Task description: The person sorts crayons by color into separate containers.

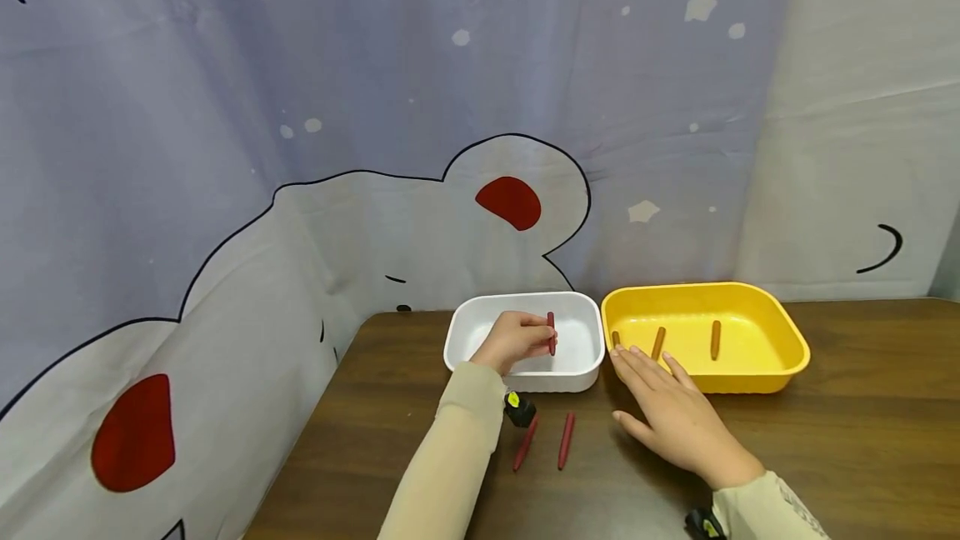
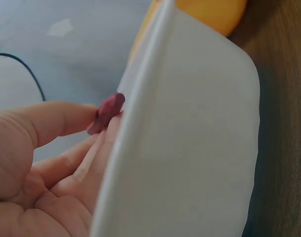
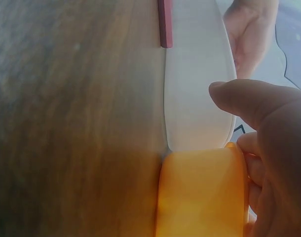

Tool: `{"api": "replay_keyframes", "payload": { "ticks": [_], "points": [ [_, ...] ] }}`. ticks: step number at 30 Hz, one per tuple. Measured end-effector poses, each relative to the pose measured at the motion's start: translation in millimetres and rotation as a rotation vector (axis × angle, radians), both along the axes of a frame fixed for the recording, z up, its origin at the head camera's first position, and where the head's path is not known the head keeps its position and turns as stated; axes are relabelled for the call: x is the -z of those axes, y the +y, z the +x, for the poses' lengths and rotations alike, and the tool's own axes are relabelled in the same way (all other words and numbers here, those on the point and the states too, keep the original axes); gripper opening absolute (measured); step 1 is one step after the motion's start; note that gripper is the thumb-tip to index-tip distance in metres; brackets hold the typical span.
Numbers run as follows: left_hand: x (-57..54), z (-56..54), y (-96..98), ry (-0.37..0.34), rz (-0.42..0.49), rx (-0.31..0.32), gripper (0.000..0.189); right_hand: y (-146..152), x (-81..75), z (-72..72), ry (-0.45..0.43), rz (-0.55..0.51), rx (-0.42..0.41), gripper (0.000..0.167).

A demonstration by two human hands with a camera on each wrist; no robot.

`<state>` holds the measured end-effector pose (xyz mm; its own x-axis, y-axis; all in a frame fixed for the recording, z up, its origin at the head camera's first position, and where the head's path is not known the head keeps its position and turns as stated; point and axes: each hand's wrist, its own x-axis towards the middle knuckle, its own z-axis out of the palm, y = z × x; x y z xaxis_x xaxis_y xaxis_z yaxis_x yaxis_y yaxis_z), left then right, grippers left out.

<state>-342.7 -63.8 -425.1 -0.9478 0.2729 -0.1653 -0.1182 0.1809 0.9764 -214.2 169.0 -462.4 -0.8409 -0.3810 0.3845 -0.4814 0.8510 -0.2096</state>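
Between thumb and fingers my left hand (image 1: 517, 338) pinches a dark red crayon (image 1: 551, 333), held over the white tray (image 1: 463, 348). The left wrist view shows the crayon (image 2: 107, 113) at the fingertips, with the tray's wall (image 2: 200, 123) in front of part of the hand. My right hand (image 1: 671, 415) has its fingers extended, with fingertips at the near left rim of the yellow tray (image 1: 776, 340). Inside that tray lie three brown crayons, one (image 1: 716, 340) near its middle, another (image 1: 658, 342) left of it, and a third (image 1: 616, 339) partly hidden at the left end.
Two dark red crayons, one (image 1: 566, 440) and another (image 1: 525, 444) beside it, lie on the wooden table (image 1: 862, 457) in front of the white tray. The trays stand side by side against a printed curtain (image 1: 420, 240).
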Motion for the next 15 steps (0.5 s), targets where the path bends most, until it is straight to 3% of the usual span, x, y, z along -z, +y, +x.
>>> {"api": "replay_keyframes", "payload": {
  "ticks": [6,10,15],
  "points": [
    [3.8,-6.8,8.4,-0.043,-0.088,-0.011,0.017,-0.7,-0.5,-0.8,0.012,0.001,0.002,0.074],
    [5.0,-6.6,10.8,-0.070,-0.082,-0.025,0.017,-1.4,-0.2,-1.1,0.013,-0.005,-0.004,0.075],
    [2.0,-1.8,9.0,-0.036,-0.089,-0.032,0.023,-0.4,-0.8,-0.3,0.026,-0.009,-0.004,0.075]
  ]
}}
